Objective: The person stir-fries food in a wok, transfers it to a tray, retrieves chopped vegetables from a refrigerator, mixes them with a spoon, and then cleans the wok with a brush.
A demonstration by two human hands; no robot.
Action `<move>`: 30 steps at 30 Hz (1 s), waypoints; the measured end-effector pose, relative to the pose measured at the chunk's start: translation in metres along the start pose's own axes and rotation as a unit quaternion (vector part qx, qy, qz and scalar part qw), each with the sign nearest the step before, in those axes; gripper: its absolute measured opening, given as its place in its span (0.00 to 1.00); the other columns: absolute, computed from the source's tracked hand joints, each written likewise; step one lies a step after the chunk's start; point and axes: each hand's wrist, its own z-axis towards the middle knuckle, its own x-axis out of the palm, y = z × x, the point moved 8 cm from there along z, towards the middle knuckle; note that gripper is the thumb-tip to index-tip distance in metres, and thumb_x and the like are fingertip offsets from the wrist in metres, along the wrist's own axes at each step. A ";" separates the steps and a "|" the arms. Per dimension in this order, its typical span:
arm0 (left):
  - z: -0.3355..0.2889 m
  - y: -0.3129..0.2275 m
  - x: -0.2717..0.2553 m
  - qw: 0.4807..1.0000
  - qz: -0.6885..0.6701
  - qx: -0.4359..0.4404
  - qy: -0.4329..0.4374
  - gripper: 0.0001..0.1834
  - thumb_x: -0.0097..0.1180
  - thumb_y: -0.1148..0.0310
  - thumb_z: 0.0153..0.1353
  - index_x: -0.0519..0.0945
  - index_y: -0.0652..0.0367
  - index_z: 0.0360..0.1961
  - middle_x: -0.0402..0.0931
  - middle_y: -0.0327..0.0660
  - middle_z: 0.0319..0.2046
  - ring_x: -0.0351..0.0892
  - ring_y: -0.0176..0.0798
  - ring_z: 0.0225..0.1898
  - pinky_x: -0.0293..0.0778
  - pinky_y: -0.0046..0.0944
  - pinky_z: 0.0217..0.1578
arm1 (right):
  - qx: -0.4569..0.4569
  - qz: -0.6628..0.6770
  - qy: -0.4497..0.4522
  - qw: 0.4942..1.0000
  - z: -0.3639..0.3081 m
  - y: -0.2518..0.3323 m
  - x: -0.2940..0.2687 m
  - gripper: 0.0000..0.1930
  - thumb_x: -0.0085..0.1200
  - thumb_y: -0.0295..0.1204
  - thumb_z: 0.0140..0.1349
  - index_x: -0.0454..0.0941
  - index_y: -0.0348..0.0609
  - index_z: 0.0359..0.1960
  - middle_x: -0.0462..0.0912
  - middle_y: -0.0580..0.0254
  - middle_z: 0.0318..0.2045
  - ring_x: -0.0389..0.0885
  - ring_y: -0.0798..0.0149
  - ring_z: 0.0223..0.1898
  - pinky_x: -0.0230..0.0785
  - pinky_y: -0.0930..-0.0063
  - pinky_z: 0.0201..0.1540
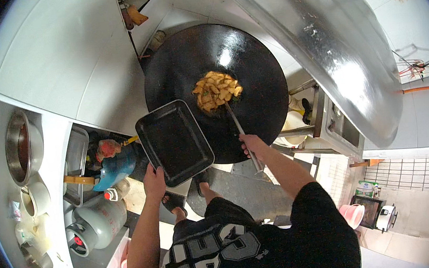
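Left hand (154,182): its grip was closed on the near-left corner of a black rectangular tray (176,143), the thumb showing at the rim.
Black tray: it sat askew in view, its dark inside facing up and its far-right part overlapping the wok (179,58); whether the two touched, I could not tell.
Right hand (253,145): its grip was closed around the shaft of a long-handled metal utensil (235,118), whose end stuck out below the fist.
Utensil head: it met the near-right part of the browned food pieces (217,88), which hid its shape.
Food: the golden-brown chunks lay heaped in the bottom of the wok, with some green bits at their right edge.
Wok: it was wide, round and black, with a bright glare on its far wall.
Right side: a large curved silvery metal hood (342,50) rose beside the wok, and a pink bucket (352,215) stood well apart, nearer the person.
Left side: a grey gas cylinder (98,224) lay near a bottle with a red cap (117,190) and a blue bag (115,169).
Left shelf: it held a steel bowl (24,147) and a white pot (36,198), just beside each other.
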 end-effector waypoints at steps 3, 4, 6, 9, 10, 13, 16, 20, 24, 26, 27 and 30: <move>-0.001 -0.010 -0.005 0.995 0.100 -0.025 -0.003 0.19 0.43 0.60 0.64 0.70 0.57 0.52 0.78 0.58 0.39 0.77 0.65 0.41 0.71 0.57 0.41 | -0.070 -0.052 -0.039 0.995 0.023 0.017 0.008 0.15 0.45 0.45 0.68 0.71 0.46 0.34 0.67 0.68 0.17 0.67 0.70 0.15 0.61 0.72 0.18; 0.000 -0.014 -0.007 0.991 0.132 -0.028 -0.006 0.19 0.42 0.59 0.65 0.69 0.57 0.53 0.78 0.58 0.39 0.77 0.65 0.40 0.71 0.58 0.40 | -0.086 -0.070 -0.056 0.992 0.025 0.021 0.006 0.15 0.45 0.45 0.68 0.71 0.45 0.34 0.67 0.68 0.17 0.66 0.70 0.15 0.60 0.72 0.18; 0.003 -0.024 -0.008 0.990 0.137 -0.016 -0.008 0.20 0.41 0.58 0.65 0.69 0.55 0.54 0.79 0.57 0.37 0.77 0.65 0.39 0.70 0.59 0.39 | -0.103 -0.103 -0.068 0.987 0.028 0.023 0.003 0.15 0.45 0.44 0.68 0.71 0.44 0.34 0.67 0.68 0.17 0.66 0.70 0.14 0.60 0.71 0.17; 0.009 -0.034 -0.007 0.988 0.155 -0.018 -0.012 0.20 0.40 0.58 0.65 0.69 0.55 0.54 0.79 0.57 0.35 0.78 0.64 0.37 0.71 0.59 0.38 | -0.111 -0.130 -0.055 0.984 0.024 0.017 -0.002 0.16 0.46 0.43 0.68 0.70 0.43 0.33 0.67 0.67 0.17 0.65 0.70 0.14 0.59 0.72 0.16; 0.013 -0.036 -0.006 0.986 0.163 -0.024 -0.015 0.20 0.40 0.58 0.65 0.70 0.55 0.54 0.79 0.57 0.34 0.78 0.63 0.37 0.71 0.59 0.38 | -0.116 -0.127 -0.053 0.984 0.019 0.014 -0.004 0.16 0.46 0.43 0.68 0.70 0.42 0.33 0.67 0.67 0.17 0.65 0.70 0.13 0.59 0.72 0.16; 0.029 -0.043 0.000 0.976 0.213 -0.035 0.006 0.20 0.41 0.60 0.65 0.70 0.56 0.54 0.80 0.56 0.34 0.79 0.62 0.37 0.72 0.58 0.38 | -0.127 -0.055 -0.019 0.990 -0.009 0.006 -0.006 0.15 0.46 0.42 0.68 0.70 0.42 0.32 0.67 0.67 0.17 0.65 0.71 0.13 0.59 0.74 0.15; 0.042 -0.052 0.002 0.981 0.192 -0.019 0.017 0.19 0.42 0.61 0.64 0.72 0.59 0.51 0.80 0.56 0.34 0.79 0.61 0.36 0.74 0.57 0.37 | -0.118 -0.100 -0.040 0.987 -0.054 0.012 -0.004 0.15 0.46 0.40 0.68 0.69 0.42 0.31 0.67 0.67 0.17 0.65 0.72 0.13 0.59 0.75 0.15; 0.058 -0.064 0.010 0.972 0.235 0.001 0.025 0.18 0.42 0.61 0.64 0.74 0.61 0.48 0.80 0.54 0.33 0.80 0.60 0.35 0.74 0.56 0.37 | -0.100 -0.134 -0.059 0.984 -0.127 0.026 0.008 0.14 0.46 0.39 0.69 0.69 0.41 0.31 0.67 0.68 0.17 0.65 0.73 0.14 0.59 0.75 0.15; 0.071 -0.063 0.019 0.976 0.216 0.014 0.031 0.17 0.42 0.60 0.65 0.74 0.61 0.45 0.80 0.52 0.32 0.80 0.58 0.35 0.75 0.55 0.37 | -0.082 -0.212 -0.049 0.973 -0.169 0.030 0.034 0.13 0.46 0.39 0.68 0.71 0.42 0.34 0.68 0.69 0.18 0.66 0.73 0.15 0.61 0.78 0.18; 0.072 -0.060 0.019 0.980 0.195 0.042 0.019 0.16 0.41 0.60 0.66 0.74 0.62 0.43 0.80 0.53 0.32 0.80 0.58 0.35 0.75 0.54 0.37 | -0.090 -0.245 -0.057 0.964 -0.173 0.030 0.049 0.13 0.47 0.40 0.68 0.73 0.43 0.38 0.69 0.69 0.18 0.66 0.74 0.16 0.62 0.77 0.19; 0.072 -0.057 0.017 0.983 0.179 0.046 0.017 0.16 0.41 0.60 0.66 0.73 0.61 0.43 0.80 0.53 0.32 0.80 0.58 0.35 0.75 0.54 0.37 | -0.084 -0.259 -0.064 0.960 -0.173 0.026 0.056 0.14 0.47 0.41 0.67 0.73 0.43 0.40 0.69 0.69 0.19 0.67 0.74 0.16 0.62 0.77 0.20; 0.067 -0.047 0.016 0.987 0.155 0.028 0.034 0.16 0.41 0.60 0.67 0.72 0.61 0.44 0.80 0.54 0.33 0.80 0.58 0.37 0.74 0.55 0.39 | -0.182 -0.442 -0.172 0.861 -0.177 0.034 0.066 0.19 0.49 0.41 0.65 0.71 0.47 0.54 0.81 0.54 0.31 0.80 0.56 0.32 0.72 0.64 0.35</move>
